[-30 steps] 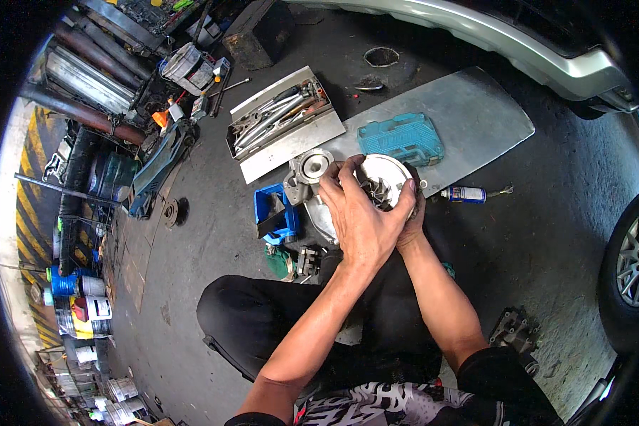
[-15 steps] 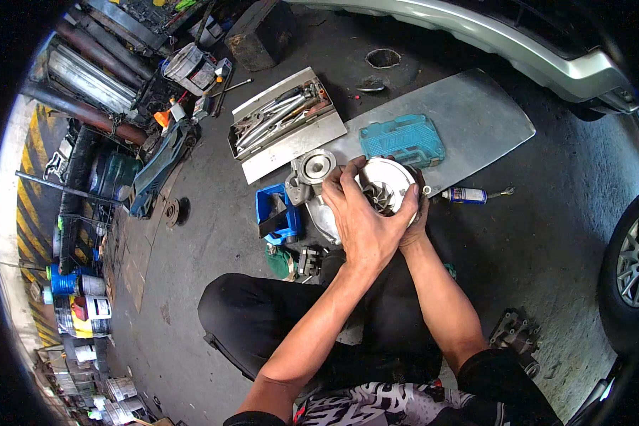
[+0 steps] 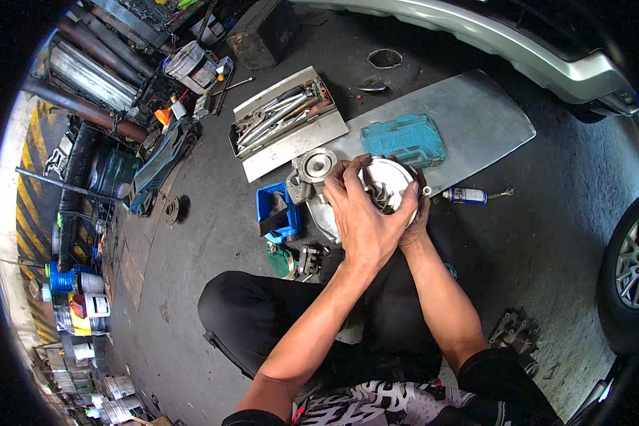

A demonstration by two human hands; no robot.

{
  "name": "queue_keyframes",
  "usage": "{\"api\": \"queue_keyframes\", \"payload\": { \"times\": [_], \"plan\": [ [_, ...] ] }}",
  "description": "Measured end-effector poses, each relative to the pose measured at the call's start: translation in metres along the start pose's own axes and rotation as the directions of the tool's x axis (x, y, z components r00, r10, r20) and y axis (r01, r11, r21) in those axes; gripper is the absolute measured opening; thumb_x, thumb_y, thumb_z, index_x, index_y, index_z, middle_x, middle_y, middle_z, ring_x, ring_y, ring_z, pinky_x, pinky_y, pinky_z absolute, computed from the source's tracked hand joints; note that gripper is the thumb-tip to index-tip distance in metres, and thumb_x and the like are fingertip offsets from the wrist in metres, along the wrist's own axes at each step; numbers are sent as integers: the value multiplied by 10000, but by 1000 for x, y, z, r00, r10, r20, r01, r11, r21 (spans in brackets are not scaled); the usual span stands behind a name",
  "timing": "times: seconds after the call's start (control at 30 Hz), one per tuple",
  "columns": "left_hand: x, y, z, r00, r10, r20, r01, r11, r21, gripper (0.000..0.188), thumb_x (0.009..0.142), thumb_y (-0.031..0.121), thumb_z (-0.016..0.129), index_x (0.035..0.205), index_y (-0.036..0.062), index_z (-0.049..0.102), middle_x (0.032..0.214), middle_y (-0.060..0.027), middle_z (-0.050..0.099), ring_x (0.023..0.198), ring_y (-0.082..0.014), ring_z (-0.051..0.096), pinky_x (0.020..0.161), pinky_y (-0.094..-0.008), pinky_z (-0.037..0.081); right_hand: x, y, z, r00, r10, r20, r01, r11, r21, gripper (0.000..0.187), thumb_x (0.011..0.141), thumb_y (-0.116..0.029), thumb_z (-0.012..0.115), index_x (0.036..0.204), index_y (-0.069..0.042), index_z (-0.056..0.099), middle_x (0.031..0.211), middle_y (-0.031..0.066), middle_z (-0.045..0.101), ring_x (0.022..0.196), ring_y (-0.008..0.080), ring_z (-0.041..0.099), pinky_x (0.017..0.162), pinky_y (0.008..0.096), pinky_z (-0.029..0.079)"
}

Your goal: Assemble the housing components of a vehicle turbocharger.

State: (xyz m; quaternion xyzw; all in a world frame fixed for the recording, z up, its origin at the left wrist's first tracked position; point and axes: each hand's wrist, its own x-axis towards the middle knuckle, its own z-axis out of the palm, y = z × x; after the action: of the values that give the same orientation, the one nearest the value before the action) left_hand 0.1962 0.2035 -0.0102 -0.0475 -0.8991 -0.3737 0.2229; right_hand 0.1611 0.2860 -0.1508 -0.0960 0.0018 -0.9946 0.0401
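Note:
Both hands hold a silver turbocharger part [image 3: 388, 172] above my lap. Inside its round bright rim sits a bladed wheel [image 3: 380, 193]. My left hand [image 3: 362, 221] wraps over its near and left side, with the thumb across to the right edge. From the right and underneath, my right hand [image 3: 417, 226] grips it, its fingers mostly hidden. Just left of the hands stands a metal housing [image 3: 317, 165] with a round opening, and a curved silver casing [image 3: 324, 219] lies below it, partly covered by my left hand.
Beyond the hands, a teal tool case [image 3: 403, 138] rests on a metal sheet [image 3: 483, 117]. An open toolbox [image 3: 284, 117], a blue bin [image 3: 287, 226] and a green cloth [image 3: 280, 261] lie leftward. To the right are a spray can [image 3: 467, 194] and a car wheel [image 3: 633, 273].
The bladed wheel shows slightly differently inside the rim, and the view has shifted a touch. Both hands keep nearly the same grip.

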Motion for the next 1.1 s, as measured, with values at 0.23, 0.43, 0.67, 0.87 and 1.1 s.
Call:
{"api": "queue_keyframes", "payload": {
  "times": [0.23,0.43,0.67,0.87,1.1],
  "plan": [
    [0,2,-1,1000,-4,3,4,1000,-6,678,727,322,785,1243,-4,492,1187,-252,413,1160,-409,413,1000,-487,356,-1,1,6,1000,10,-12,-11,1000,-28,594,1010,-422,286,1370,21,451,1374,173,497,1278,299,450,1135,417,277],
    [0,6,-1,1000,29,7,-29,999,14,606,731,314,776,1229,61,542,1175,-239,414,1146,-394,418,990,-493,355,-5,0,-2,996,11,-86,-12,1000,-8,587,1011,-431,289,1356,10,468,1361,169,505,1265,299,461,1125,426,300],
    [1,7,1,997,69,18,-69,997,27,508,736,313,771,1172,102,619,1131,-220,446,1125,-378,424,975,-484,356,-2,-5,-6,998,11,-59,-10,1000,22,578,1015,-433,281,1354,-3,466,1344,163,511,1250,300,470,1110,437,323],
    [0,8,4,999,51,0,-51,999,-4,479,738,316,774,1132,90,623,1139,-226,444,1126,-383,425,980,-484,355,-6,-5,-2,995,36,-89,-34,999,27,590,1011,-448,287,1360,-4,460,1347,157,507,1250,299,468,1107,436,325],
    [3,10,5,999,42,-8,-42,999,22,533,725,314,781,1144,58,575,1154,-239,435,1135,-396,428,986,-490,357,-6,-7,-2,991,32,-129,-33,999,-2,601,1008,-445,290,1377,3,448,1363,169,500,1263,302,465,1115,436,317]
  ]
}}
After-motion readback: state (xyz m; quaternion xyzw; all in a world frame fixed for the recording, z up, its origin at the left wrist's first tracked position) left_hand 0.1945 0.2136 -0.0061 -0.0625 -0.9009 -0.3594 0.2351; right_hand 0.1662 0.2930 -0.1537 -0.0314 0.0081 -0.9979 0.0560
